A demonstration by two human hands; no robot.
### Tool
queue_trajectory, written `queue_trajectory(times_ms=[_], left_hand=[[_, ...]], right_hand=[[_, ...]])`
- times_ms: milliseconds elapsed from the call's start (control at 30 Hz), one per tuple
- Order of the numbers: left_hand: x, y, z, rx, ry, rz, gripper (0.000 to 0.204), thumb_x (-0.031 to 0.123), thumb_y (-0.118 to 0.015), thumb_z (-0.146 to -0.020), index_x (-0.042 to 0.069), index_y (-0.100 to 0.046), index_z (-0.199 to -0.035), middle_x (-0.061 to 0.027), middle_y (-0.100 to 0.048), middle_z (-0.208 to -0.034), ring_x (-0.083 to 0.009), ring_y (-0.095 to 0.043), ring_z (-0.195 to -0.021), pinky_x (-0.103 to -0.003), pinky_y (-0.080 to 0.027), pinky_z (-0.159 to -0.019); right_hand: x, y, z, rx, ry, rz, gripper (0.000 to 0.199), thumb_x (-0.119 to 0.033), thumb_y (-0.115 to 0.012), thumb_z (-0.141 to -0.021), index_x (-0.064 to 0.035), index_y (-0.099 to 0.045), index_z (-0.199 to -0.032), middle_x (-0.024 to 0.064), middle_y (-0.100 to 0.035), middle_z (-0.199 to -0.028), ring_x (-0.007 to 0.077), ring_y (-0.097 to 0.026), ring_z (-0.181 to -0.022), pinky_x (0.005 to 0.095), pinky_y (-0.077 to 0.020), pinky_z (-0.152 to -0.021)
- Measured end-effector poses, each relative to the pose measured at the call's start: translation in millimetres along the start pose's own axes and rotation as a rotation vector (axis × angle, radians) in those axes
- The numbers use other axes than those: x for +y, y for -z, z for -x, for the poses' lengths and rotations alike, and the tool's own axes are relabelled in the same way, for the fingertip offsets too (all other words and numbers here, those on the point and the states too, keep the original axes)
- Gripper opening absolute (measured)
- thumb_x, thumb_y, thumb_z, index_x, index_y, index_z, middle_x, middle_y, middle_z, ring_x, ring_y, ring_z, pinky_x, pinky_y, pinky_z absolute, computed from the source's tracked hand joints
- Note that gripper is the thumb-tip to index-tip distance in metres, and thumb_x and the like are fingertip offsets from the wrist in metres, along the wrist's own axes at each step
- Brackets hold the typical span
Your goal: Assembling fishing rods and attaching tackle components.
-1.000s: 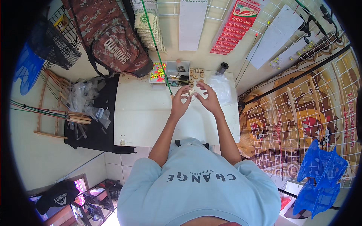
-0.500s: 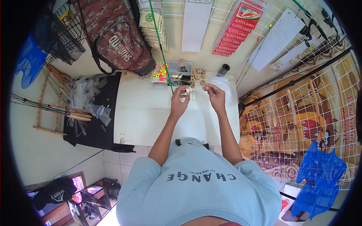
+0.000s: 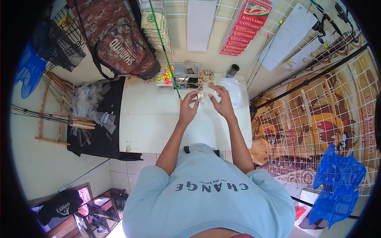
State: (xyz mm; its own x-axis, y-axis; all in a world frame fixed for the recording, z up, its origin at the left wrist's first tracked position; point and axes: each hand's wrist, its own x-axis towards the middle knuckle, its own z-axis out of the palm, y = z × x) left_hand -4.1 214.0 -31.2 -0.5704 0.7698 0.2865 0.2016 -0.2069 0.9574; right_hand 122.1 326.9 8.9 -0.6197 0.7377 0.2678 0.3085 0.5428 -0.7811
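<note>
Over the white table, my left hand (image 3: 188, 109) pinches a small pale spool (image 3: 201, 97) between thumb and fingertips. A thin loop of line appears to hang at its side. My right hand (image 3: 222, 105) is just to the right of the spool, thumb and fingers apart, with nothing visible between them. Just beyond its fingertips stand several tan spools (image 3: 205, 76), with one more spool (image 3: 211, 84) nearest that hand. A green rod (image 3: 166, 59) slants down to the table beside my left hand.
A divided clear box (image 3: 186, 75) with bright beads (image 3: 165, 76) stands at the back, near a black cylinder (image 3: 233, 70) and clear plastic bags (image 3: 232, 93). A camouflage bag (image 3: 119, 43) leans at the back left. Rods with pale handles (image 3: 82, 122) lie on black cloth (image 3: 104, 137).
My right hand's fingers have spread from a pinch and its thumb has come closer to the spool. The spool in my left hand has turned. The view has shifted slightly.
</note>
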Motion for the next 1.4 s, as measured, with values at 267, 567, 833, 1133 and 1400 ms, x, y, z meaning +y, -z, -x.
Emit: queue_trajectory(times_ms=[267,567,833,1133,1400], left_hand=[[5,-1,0,-0.031,0.0,0.087,0.037,-0.006,-0.058,-0.085,0.003,-0.051,-0.12,-0.0119,-0.059,-0.118,-0.0248,-0.058,-0.112,-0.033,-0.049,-0.09],[5,0,-2,-0.05,0.029,0.035,0.036,-0.007,-0.058,-0.083,0.003,-0.053,-0.118,-0.0102,-0.059,-0.116,-0.0219,-0.061,-0.105,-0.032,-0.051,-0.087],[-4,1,-4,-0.026,0.018,0.001,0.039,-0.009,-0.061,-0.08,0.004,-0.055,-0.116,-0.01,-0.058,-0.116,-0.0196,-0.061,-0.101,-0.029,-0.052,-0.08],[-2,4,-5,-0.005,-0.037,-0.043,0.036,-0.008,-0.059,-0.082,0.005,-0.055,-0.116,-0.0094,-0.06,-0.114,-0.0193,-0.06,-0.104,-0.028,-0.051,-0.077],[-14,3,-5,0.033,-0.044,0.068,0.033,-0.008,-0.056,-0.085,0.001,-0.051,-0.116,-0.0109,-0.058,-0.115,-0.0197,-0.059,-0.105,-0.027,-0.05,-0.082]], right_hand=[[-7,-11,3,-0.297,-0.129,-0.217,0.063,-0.017,-0.069,-0.084,-0.0076,-0.039,-0.138,0.0125,-0.065,-0.11,0.0225,-0.061,-0.102,0.0359,-0.0469,-0.09],[7,-17,-1,-0.306,-0.324,-0.546,0.048,-0.013,-0.072,-0.081,-0.0026,-0.054,-0.123,0.007,-0.066,-0.089,0.0121,-0.062,-0.085,0.0266,-0.0492,-0.078],[8,-17,-3,-0.284,-0.323,-0.492,0.037,-0.009,-0.07,-0.082,-0.0004,-0.058,-0.116,0.0044,-0.067,-0.079,0.0083,-0.06,-0.073,0.0235,-0.0476,-0.071],[1,-9,-6,-0.139,-0.126,-0.296,0.025,-0.003,-0.067,-0.08,-0.0061,-0.065,-0.104,0.004,-0.066,-0.075,0.0106,-0.062,-0.07,0.0273,-0.0482,-0.069],[13,-9,-7,0.145,-0.135,-0.061,0.017,-0.003,-0.063,-0.078,-0.0085,-0.065,-0.093,0.0067,-0.06,-0.07,0.0216,-0.056,-0.071,0.0335,-0.0441,-0.064]])
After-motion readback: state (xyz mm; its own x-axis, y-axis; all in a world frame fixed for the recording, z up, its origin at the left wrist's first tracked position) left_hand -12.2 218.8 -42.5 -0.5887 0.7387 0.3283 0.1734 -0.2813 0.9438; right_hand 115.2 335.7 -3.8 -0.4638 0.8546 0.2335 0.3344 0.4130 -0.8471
